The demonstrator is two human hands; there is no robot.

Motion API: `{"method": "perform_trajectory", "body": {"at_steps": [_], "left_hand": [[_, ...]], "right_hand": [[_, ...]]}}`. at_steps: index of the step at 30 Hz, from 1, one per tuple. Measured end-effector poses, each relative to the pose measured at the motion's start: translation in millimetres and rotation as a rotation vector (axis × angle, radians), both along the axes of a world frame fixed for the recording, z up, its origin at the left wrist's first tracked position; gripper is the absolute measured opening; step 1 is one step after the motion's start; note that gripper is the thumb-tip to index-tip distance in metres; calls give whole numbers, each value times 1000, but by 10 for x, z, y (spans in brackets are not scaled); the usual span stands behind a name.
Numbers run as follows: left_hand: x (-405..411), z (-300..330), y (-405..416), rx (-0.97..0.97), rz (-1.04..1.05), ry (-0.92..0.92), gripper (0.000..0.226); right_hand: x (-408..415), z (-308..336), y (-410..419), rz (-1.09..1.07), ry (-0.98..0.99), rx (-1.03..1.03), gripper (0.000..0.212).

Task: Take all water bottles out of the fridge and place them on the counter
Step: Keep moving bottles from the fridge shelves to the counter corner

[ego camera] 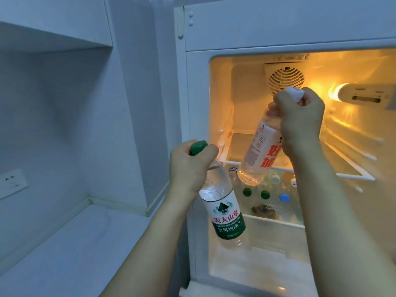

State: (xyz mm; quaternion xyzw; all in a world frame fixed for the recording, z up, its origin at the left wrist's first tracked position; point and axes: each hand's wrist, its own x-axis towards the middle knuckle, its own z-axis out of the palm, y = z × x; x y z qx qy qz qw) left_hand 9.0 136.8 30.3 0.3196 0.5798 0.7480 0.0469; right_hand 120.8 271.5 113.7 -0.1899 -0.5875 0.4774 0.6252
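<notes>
My left hand [189, 168] grips the neck of a green-capped, green-labelled water bottle [222, 213], held tilted in front of the fridge's left frame. My right hand [302, 118] grips the neck of a white-capped bottle with a white and red label [260, 151], hanging tilted inside the lit fridge [197, 125] above its glass shelf [240, 144]. Below that shelf stand several more bottles, seen as two green caps [247, 191] [265, 194], a blue cap [284, 197] and pale caps behind. The white counter [70, 249] lies at lower left.
A wall socket [10, 183] sits on the left wall above the counter, and a cabinet underside [53, 37] hangs over it. A dark lump [264, 210] lies on the lower fridge shelf. The fridge lamp [362, 95] glows on the right inner wall.
</notes>
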Motion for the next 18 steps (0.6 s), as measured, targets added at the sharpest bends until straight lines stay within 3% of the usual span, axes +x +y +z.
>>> {"method": "perform_trajectory", "body": {"at_steps": [6, 11, 18], "left_hand": [[-10, 41, -942, 15, 81, 12, 47], [-56, -61, -1764, -16, 236, 25, 42], [-26, -241, -2963, -58, 420, 21, 28]], "right_hand": [[-186, -206, -629, 94, -17, -8, 15], [-407, -491, -1236, 195, -98, 5, 41], [-808, -891, -2408, 416, -199, 7, 43]]}}
